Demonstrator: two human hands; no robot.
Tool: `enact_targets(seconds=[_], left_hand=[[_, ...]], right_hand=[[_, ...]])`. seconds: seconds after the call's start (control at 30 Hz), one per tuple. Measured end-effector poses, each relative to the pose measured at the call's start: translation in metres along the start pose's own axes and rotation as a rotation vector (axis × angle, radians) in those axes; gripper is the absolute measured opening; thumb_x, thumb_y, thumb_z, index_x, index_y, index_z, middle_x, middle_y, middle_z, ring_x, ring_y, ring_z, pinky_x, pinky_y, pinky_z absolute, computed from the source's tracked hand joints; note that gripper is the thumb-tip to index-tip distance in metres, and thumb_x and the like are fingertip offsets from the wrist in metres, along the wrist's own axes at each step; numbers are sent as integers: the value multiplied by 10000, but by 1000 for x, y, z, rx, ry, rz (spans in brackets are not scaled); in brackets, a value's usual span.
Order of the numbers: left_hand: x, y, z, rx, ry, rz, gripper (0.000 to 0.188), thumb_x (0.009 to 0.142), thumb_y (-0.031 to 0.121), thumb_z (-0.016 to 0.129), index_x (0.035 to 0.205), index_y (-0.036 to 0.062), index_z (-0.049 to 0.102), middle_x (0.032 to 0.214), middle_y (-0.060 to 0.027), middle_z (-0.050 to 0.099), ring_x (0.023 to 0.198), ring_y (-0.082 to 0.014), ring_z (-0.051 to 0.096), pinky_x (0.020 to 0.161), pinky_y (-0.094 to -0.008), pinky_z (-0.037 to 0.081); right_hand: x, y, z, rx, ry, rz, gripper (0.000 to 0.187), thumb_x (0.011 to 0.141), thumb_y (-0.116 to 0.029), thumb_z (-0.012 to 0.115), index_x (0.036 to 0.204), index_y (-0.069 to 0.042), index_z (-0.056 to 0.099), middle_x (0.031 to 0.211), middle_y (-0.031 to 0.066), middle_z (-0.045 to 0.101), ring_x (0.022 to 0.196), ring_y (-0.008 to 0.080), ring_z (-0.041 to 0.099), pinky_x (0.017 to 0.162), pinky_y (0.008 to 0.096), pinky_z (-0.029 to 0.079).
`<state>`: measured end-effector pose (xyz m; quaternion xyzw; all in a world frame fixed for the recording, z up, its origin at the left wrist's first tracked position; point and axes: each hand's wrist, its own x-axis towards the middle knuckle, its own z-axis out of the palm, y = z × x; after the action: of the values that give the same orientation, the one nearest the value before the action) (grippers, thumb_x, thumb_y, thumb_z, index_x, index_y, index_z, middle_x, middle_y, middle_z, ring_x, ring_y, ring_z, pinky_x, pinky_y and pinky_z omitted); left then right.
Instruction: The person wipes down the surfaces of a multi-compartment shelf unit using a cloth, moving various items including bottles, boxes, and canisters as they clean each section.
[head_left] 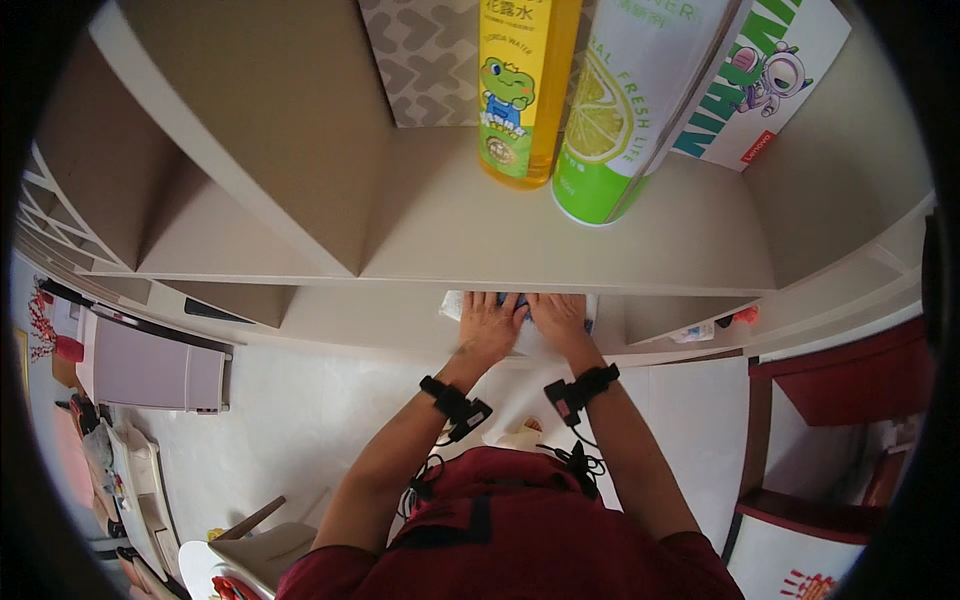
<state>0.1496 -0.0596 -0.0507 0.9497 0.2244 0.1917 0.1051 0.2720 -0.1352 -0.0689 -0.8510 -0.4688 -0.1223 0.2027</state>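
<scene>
Both of my hands reach under the front edge of the upper shelf, onto the lower shelf. My left hand [489, 326] lies on a crumpled white thing with blue patches [452, 303], fingers stretched forward. Close beside it, my right hand [558, 318] rests flat on the same thing, its thumb side near my left thumb. The white thing spreads out to both sides of my hands and below them. It looks soft, like a cloth or thin packaging; I cannot tell which. The shelf edge cuts off the view just past my fingers.
On the upper shelf [430, 235] stand a yellow bottle [535, 100] with a frog picture, a green and white spray can [610, 120], a patterned grey box [425, 70] and a white printed box [745, 95]. A small packet [693, 333] lies lower right. Dark red furniture [850, 375] stands at right.
</scene>
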Motion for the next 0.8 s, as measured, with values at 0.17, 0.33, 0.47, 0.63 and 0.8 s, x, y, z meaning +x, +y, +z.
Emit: enact_targets(seconds=[0.17,0.33,0.47,0.63,0.8], left_hand=[[38,17,13,-151,-42,11,342,824,270,486,1109,90,541,1115,-140,528,1037,-316,484,887,-449,372],[48,26,21,-433,-195,61,300,795,267,502,991,56,587,924,-153,604,865,-316,560,774,-445,442],[32,28,6,-272,-92,240,350,795,280,505,1059,56,553,1031,-145,571,963,-306,528,855,-455,397],[-15,5,-13,-82,-87,242,563,807,348,501,1289,85,377,1291,-155,393,1214,-333,331,997,-578,144],[-57,-43,-47,37,-176,74,574,826,398,500,1319,142,359,1353,-232,288,1302,-378,179,1009,-584,101]], right_hand=[[14,24,-17,233,-205,213,360,784,-281,517,1063,-58,563,1060,146,567,997,326,509,875,438,364],[-11,36,-20,-33,-49,132,358,826,-252,468,1105,-34,525,1110,163,533,1057,334,465,917,443,331],[-24,16,-37,-146,-87,237,379,855,-276,437,1107,-11,535,1172,170,501,1145,340,405,985,463,272],[-41,-22,-32,-254,31,137,408,844,-307,476,1128,-19,530,1188,161,488,1174,333,385,997,486,244],[-37,-74,-19,44,-8,-123,405,808,-300,542,1148,-80,538,1280,122,429,1212,300,354,999,498,231]])
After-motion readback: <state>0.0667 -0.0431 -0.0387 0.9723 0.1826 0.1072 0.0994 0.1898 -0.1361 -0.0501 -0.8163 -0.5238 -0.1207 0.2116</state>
